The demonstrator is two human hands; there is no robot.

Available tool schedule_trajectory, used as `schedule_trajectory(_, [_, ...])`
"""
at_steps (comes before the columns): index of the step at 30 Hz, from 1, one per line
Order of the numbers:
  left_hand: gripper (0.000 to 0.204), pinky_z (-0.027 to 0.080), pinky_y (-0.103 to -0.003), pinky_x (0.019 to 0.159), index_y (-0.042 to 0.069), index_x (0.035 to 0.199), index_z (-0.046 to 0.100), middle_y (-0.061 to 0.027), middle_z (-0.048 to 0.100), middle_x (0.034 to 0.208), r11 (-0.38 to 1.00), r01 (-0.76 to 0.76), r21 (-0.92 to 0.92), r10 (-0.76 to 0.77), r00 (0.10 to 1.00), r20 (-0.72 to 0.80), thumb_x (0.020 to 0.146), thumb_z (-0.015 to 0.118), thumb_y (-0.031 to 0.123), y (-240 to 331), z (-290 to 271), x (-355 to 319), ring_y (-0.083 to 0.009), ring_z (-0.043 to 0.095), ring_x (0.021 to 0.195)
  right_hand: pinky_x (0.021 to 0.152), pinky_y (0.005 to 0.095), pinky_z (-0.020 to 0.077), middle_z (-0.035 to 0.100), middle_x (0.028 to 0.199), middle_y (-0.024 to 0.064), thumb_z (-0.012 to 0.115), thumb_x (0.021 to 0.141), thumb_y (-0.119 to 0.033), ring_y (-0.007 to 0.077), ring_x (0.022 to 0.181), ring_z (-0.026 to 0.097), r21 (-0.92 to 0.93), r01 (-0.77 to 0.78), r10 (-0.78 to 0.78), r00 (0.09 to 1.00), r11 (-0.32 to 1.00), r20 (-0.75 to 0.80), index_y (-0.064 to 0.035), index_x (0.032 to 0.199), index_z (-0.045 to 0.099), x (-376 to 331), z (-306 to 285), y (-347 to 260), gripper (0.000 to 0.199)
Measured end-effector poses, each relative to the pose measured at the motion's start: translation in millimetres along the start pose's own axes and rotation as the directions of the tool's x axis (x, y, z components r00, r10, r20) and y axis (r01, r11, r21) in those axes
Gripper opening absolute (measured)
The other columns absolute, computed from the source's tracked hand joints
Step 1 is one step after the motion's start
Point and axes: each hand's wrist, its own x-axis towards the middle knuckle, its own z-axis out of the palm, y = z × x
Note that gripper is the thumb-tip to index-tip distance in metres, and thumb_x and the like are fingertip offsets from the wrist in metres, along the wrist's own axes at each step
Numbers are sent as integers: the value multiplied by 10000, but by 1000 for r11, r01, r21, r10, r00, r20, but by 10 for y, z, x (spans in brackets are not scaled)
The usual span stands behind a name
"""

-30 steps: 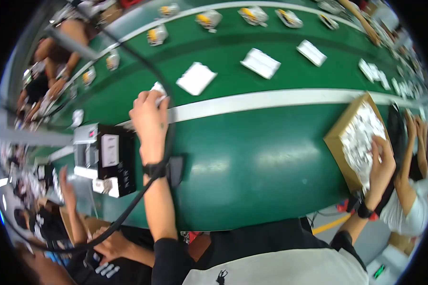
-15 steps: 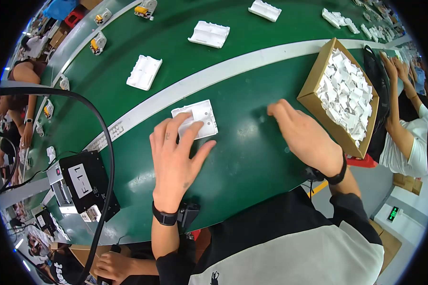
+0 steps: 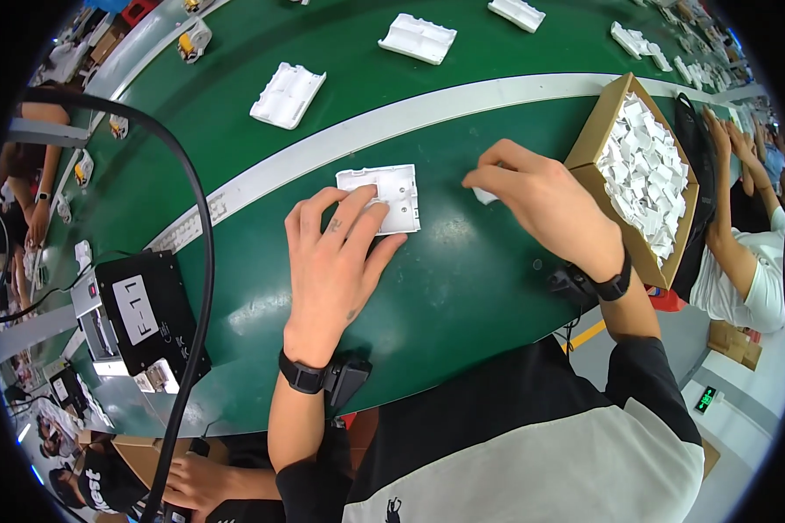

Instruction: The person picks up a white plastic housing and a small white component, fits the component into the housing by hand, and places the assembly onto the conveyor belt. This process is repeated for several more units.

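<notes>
Since half a second ago our right hand (image 3: 545, 205) has left the bare belt and now pinches a small white piece (image 3: 484, 195) just right of the white plastic plate (image 3: 384, 197). Our left hand (image 3: 336, 261) stays spread, fingertips pressing the plate flat on the green belt (image 3: 462, 296), near the cardboard box (image 3: 597, 139).

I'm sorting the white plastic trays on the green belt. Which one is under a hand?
The white tray just below the white stripe, with the left hand resting on it; the others lie untouched beyond the stripe.
</notes>
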Motion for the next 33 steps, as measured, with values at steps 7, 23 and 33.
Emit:
schedule_trajectory(7, [402, 419, -499, 1018, 108, 1157, 707, -14, 659, 1314, 999, -18, -38, 16, 999, -35, 810, 868, 233, -14, 24, -8, -302, 548, 1212, 738, 423, 543, 609, 1108, 116, 666, 934, 26, 325, 850, 662, -128, -1, 14, 995, 992, 100, -84, 1218, 708, -32, 60, 20, 307])
schedule_trajectory(23, [492, 321, -556, 1119, 132, 1215, 713, -6, 692, 1291, 995, 8, -95, -8, 1000, -6, 777, 900, 259, 222, 113, 111, -296, 519, 1269, 701, 381, 523, 621, 936, 87, 774, 888, -48, 283, 804, 642, 18, -116, 117, 987, 993, -106, -40, 989, 708, -312, 98, -139, 121])
schedule_trajectory(33, [582, 323, -485, 1114, 130, 1278, 707, 2, 721, 1254, 986, 62, -153, -63, 998, 0, 761, 924, 286, 301, 145, 134, -303, 534, 1290, 706, 401, 512, 593, 962, 44, 806, 849, -87, 263, 872, 597, 7, 38, -36, 985, 999, -168, -76, 947, 685, 55, 335, -199, 157])
